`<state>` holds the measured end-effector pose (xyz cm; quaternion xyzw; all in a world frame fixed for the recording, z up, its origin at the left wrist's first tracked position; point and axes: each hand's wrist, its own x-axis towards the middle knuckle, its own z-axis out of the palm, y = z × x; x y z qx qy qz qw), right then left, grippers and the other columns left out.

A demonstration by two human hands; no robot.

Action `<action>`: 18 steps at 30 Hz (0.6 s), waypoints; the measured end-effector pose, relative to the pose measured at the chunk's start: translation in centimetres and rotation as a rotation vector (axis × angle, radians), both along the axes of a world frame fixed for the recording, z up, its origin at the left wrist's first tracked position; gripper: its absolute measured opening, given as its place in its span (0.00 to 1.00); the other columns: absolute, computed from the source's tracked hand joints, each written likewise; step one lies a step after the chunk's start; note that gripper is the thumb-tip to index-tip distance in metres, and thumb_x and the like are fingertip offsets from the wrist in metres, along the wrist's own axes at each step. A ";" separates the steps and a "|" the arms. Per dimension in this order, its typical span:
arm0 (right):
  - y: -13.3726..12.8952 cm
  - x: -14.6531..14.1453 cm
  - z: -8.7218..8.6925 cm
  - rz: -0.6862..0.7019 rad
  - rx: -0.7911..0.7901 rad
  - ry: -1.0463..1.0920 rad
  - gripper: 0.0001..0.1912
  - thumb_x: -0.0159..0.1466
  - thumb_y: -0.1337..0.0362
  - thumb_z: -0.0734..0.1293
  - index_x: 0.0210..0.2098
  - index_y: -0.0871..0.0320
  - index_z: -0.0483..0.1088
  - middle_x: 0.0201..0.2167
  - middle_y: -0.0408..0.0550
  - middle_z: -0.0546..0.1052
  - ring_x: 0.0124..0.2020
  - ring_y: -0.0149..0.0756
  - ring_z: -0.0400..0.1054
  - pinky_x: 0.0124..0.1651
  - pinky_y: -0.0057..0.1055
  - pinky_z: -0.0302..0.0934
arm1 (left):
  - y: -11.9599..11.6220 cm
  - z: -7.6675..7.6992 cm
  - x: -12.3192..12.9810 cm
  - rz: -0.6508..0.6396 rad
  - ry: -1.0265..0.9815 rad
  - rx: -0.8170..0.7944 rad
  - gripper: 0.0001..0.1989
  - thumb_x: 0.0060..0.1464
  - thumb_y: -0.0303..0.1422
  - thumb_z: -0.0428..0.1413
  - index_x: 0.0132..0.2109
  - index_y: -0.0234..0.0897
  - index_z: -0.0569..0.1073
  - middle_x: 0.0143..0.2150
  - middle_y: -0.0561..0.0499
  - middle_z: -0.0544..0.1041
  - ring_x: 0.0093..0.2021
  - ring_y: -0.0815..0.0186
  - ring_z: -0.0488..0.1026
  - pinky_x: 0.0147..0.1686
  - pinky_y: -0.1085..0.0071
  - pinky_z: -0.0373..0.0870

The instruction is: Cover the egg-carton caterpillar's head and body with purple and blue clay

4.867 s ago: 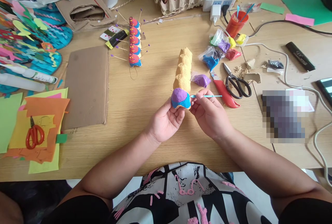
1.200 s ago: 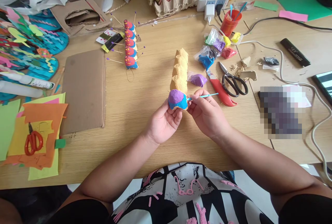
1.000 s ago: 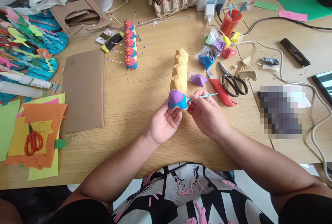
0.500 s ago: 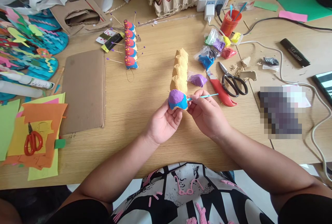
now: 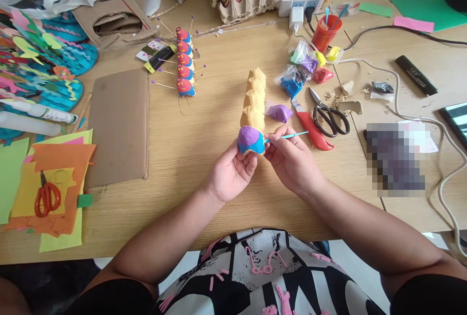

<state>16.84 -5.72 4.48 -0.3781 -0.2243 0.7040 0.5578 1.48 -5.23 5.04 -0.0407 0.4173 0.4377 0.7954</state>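
One head-worn camera — close above the hands (image 5: 259, 166) — looks forward and down.

**Rough pulp, smooth plastic, grained wood**

The egg-carton strip (image 5: 254, 98) looked like moulded paper pulp, matt and rough; its purple covering (image 5: 248, 136) was smooth and clay-like. The thin blue tool (image 5: 294, 135) looked plastic. The black-handled scissors (image 5: 320, 105) had metal blades, and the red cup (image 5: 324, 38) was shiny plastic. The tabletop (image 5: 182, 144) showed wood grain, the brown sheet (image 5: 118, 127) matt cardboard.

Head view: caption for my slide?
Left hand holds a bumpy cardboard strip, its near end purple and blue; right hand holds a blue tool at its edge.
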 end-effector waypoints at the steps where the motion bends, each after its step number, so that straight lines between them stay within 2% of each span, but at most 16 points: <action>1: 0.0 0.0 0.0 -0.001 0.001 0.006 0.15 0.60 0.60 0.78 0.30 0.52 0.68 0.29 0.38 0.76 0.35 0.30 0.69 0.47 0.34 0.66 | 0.0 0.0 0.0 -0.001 0.004 0.001 0.17 0.74 0.31 0.48 0.44 0.35 0.81 0.32 0.51 0.85 0.30 0.74 0.82 0.34 0.82 0.79; 10: 0.0 0.1 0.0 -0.002 -0.012 0.038 0.12 0.62 0.62 0.76 0.30 0.52 0.69 0.28 0.38 0.76 0.34 0.30 0.69 0.45 0.33 0.66 | 0.0 0.2 0.1 0.005 -0.006 -0.008 0.17 0.75 0.31 0.48 0.42 0.34 0.80 0.29 0.52 0.83 0.28 0.74 0.81 0.31 0.82 0.79; 18: 0.0 0.0 -0.1 0.004 0.015 0.000 0.15 0.61 0.60 0.78 0.30 0.52 0.68 0.28 0.37 0.75 0.34 0.30 0.69 0.46 0.34 0.66 | 0.0 0.1 0.0 0.005 -0.032 0.016 0.18 0.75 0.30 0.47 0.40 0.34 0.79 0.28 0.52 0.83 0.28 0.74 0.82 0.32 0.81 0.80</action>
